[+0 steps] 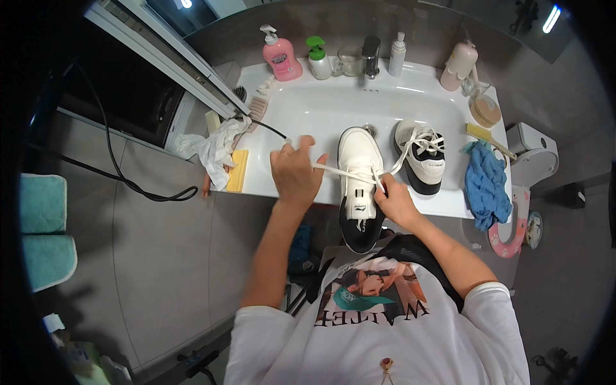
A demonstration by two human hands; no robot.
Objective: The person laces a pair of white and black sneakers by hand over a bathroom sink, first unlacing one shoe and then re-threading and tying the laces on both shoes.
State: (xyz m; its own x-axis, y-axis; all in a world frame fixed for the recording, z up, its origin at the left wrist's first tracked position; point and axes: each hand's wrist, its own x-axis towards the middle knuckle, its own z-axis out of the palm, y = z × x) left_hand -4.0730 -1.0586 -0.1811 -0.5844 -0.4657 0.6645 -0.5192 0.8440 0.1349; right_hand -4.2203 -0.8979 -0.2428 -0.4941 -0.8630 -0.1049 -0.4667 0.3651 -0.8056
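A white sneaker (pixel 360 154) with a black heel and dark sole edge lies over the sink's front edge, its toe toward the tap. To its left, my left hand (pixel 297 173) is closed on a white shoelace (pixel 330 169), pulled taut from the sneaker's eyelets. Against the sneaker's right side, my right hand (pixel 398 202) grips it near the laces; whether its fingers also pinch a lace is hidden. A second white-and-black sneaker (pixel 426 168) rests in the sink on the right, its laces loose on top.
The white sink (pixel 308 106) has a tap (pixel 371 58) at the back. Behind it stand a pink pump bottle (pixel 282 61) and a green-topped bottle (pixel 318 61). A blue cloth (pixel 486 183) and a yellow brush (pixel 487 140) lie right; a yellow board (pixel 237 170) and white cloth (pixel 215 154) left.
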